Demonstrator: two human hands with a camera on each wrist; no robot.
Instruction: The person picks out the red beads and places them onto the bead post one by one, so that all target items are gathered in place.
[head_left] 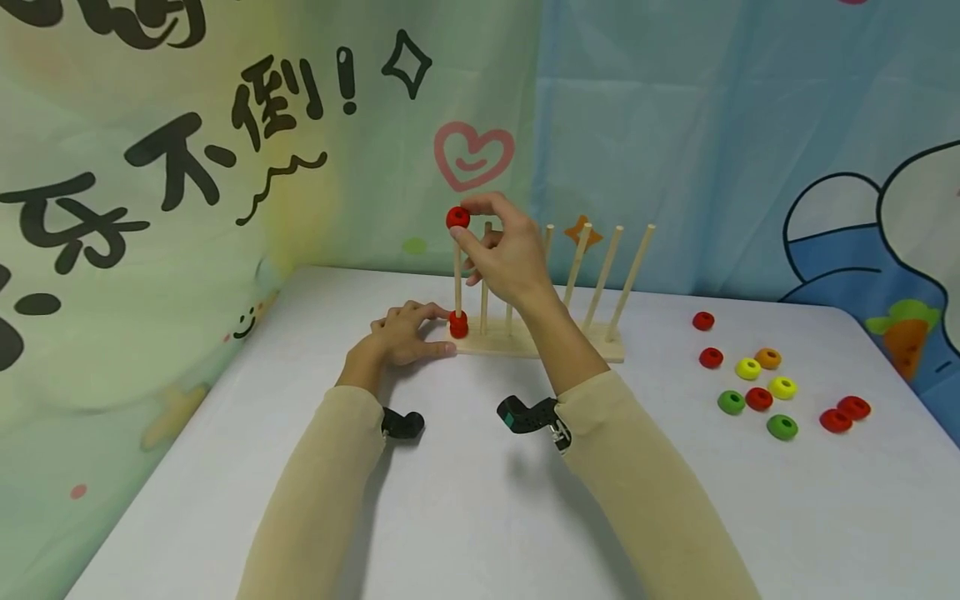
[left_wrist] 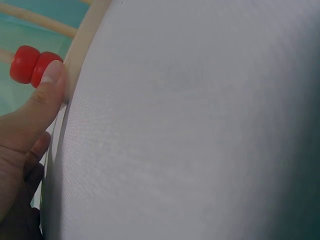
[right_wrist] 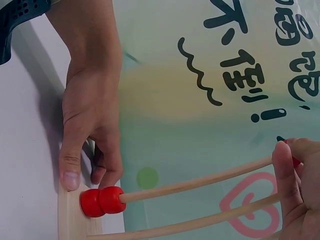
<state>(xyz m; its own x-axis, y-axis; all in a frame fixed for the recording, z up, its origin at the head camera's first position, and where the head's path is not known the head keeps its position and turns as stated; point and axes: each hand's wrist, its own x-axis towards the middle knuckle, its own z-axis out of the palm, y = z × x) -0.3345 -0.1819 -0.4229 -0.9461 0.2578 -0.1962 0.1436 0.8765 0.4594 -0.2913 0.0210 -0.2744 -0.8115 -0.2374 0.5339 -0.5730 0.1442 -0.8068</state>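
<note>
A wooden peg stand with several upright pegs stands toward the back of the table. My right hand pinches a red bead between thumb and forefinger, at the top of the leftmost peg. In the right wrist view that bead is mostly hidden by the fingers. Two red beads sit stacked at the bottom of the same peg. My left hand grips the left end of the stand's base, thumb at the front and fingers behind. The left wrist view has the thumb beside the lower beads.
Loose beads lie on the right of the white table: several red ones, two yellow, two green and an orange one. A printed cloth backdrop hangs behind the table.
</note>
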